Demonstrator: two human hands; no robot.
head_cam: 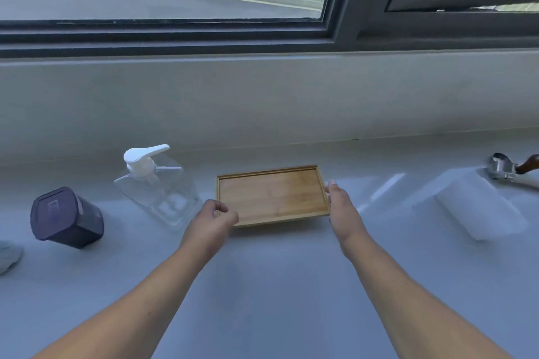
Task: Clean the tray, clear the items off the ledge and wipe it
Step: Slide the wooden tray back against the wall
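An empty wooden tray point(272, 197) lies in the middle of the pale ledge point(277, 271). My left hand point(213, 224) curls around the tray's near left corner, fingers over the rim. My right hand point(339, 204) presses flat against the tray's right edge, fingers extended along it. The tray's near edge looks slightly raised, with a shadow under it.
A clear pump bottle point(157, 186) stands left of the tray, and a dark lidded container point(65, 217) further left. A cloth point(8, 255) peeks in at the left edge. A white block point(481, 204) and a metal tool with a brown handle point(507, 167) lie right.
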